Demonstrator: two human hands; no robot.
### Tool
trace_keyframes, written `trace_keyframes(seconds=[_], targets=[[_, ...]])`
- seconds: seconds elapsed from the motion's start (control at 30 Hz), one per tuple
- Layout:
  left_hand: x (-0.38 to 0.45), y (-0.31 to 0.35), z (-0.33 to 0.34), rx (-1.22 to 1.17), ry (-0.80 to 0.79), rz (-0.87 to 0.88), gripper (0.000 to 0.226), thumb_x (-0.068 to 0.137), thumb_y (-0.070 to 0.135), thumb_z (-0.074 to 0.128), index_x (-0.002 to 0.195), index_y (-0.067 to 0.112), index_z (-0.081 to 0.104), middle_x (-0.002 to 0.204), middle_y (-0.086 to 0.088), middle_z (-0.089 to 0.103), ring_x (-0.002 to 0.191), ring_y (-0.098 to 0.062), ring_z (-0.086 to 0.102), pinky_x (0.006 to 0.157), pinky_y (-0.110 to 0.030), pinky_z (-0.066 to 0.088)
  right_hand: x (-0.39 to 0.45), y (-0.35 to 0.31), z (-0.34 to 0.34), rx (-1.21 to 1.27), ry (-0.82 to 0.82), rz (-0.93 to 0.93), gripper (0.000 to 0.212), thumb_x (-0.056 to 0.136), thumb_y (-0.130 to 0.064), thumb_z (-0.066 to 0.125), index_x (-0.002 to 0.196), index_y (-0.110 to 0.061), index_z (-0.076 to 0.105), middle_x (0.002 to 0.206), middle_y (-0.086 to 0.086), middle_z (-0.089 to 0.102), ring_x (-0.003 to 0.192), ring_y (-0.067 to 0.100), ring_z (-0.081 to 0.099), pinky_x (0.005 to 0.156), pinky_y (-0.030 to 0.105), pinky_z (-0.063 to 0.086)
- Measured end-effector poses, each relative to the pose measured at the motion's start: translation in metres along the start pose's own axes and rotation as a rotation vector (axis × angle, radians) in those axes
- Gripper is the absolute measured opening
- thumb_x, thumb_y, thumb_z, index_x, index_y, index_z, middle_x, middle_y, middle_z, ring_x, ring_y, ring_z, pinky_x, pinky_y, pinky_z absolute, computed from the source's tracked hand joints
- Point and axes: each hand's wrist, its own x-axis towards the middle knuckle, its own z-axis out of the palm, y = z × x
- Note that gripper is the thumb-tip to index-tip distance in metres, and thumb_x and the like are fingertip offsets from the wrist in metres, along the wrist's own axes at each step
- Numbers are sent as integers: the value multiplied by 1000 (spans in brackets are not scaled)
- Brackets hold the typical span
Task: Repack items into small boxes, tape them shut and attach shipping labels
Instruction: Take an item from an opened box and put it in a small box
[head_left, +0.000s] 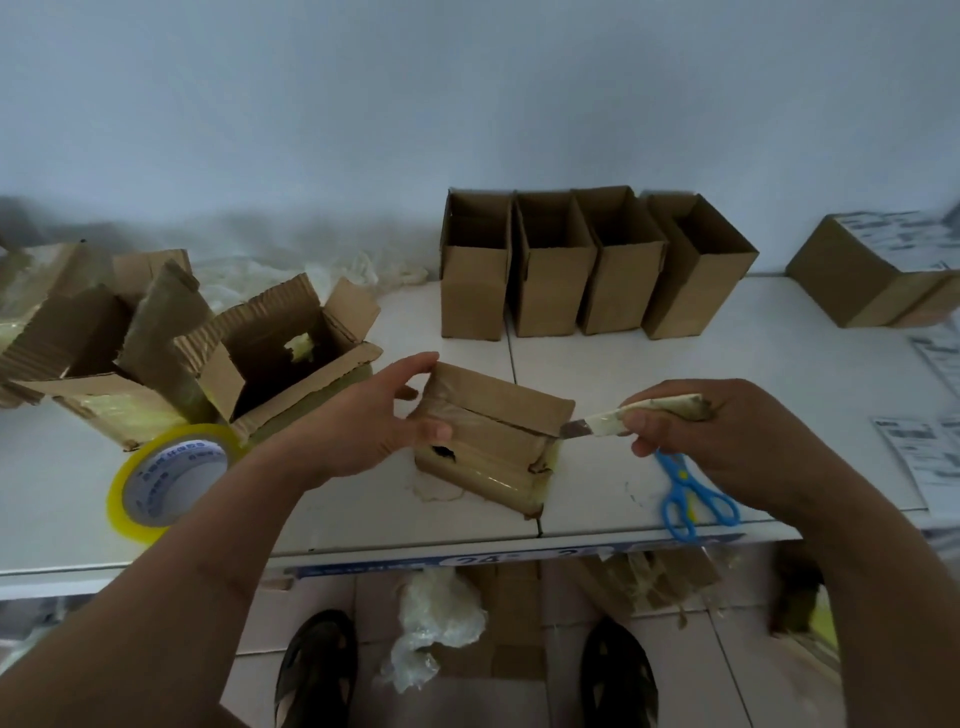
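Gripping a small knife by its tape-wrapped handle, the right hand curls its fingers round it and sets the blade tip at the right end of the taped box, just where the top flap meets the side. That looks like the start of a slit along the seam, so the contents can come out for repacking. The left hand steadies the same box from its left end, thumb on the near face and fingers curved over the far top corner, probably to stop it sliding away from the blade.

The taped box sits on the worktop near the front edge, about midway along.

Four small boxes stand open in a row along the back edge, seemingly ready to receive items. Toward the left end sit torn-open boxes, flaps up, close beside the left forearm. At the back right corner a labelled box rests. Printed labels lie at the right edge. A tape roll stands on edge at the front left, under the left arm. Blue scissors lie at the front edge, beneath the right hand, where they could be knocked off.
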Motion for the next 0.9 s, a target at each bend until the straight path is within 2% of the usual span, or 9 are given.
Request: trace_keyframes(seconds=[0.13,0.23,0.33,0.47,0.57,0.67,0.8,0.83,0.9], targets=[[-6,15,11,299,154,195,70,90,41,65,149,40,27,152,21,24,139,-4,19,118,-37,22,-3,16,-5,42,218,82,16,95,-35,55,87,-33,68,74,-7,71,74,10,64,69,23,50],[-7,21,30,536,153,298,77,82,74,46,149,40,30,154,24,21,146,-7,4,121,-40,9,9,33,16,-156,237,86,19,96,-41,49,99,-33,67,85,-15,66,79,8,61,76,26,52],[-6,22,52,702,207,405,91,74,91,24,145,36,42,151,19,32,144,-9,15,121,-37,5,21,54,40,-271,172,104,28,100,-38,48,123,-31,63,106,-6,68,96,17,62,88,34,50],[-9,22,78,771,334,406,95,76,93,20,132,26,58,142,6,50,139,-22,36,119,-52,16,26,77,64,-701,62,52,39,102,-27,44,140,-32,46,134,-6,55,117,17,49,95,30,39],[-11,26,88,785,355,359,91,77,91,26,124,22,63,138,2,55,136,-25,43,117,-57,18,27,78,69,-815,53,35,48,97,-21,47,144,-30,41,144,-9,45,131,17,39,108,31,28],[-9,24,89,802,384,359,75,80,79,39,124,23,63,138,2,55,134,-23,46,117,-56,20,27,83,72,-833,82,4,49,92,-19,56,140,-27,49,142,-6,51,131,19,43,111,35,28],[-9,18,79,802,373,375,68,81,72,42,124,24,63,140,2,56,132,-22,49,114,-54,29,23,95,72,-858,188,3,65,58,-9,86,120,-18,68,109,5,71,98,30,65,87,44,50],[-9,17,74,810,366,381,68,81,72,42,125,25,62,140,2,55,132,-21,49,114,-53,29,22,95,72,-880,169,19,67,57,-10,87,120,-18,68,110,5,70,99,31,64,87,46,50],[-11,16,64,835,342,382,72,81,75,39,131,28,58,145,5,50,136,-19,45,119,-48,19,22,95,77,-936,111,84,66,74,-19,78,136,-23,55,131,3,60,120,29,54,102,46,40]])
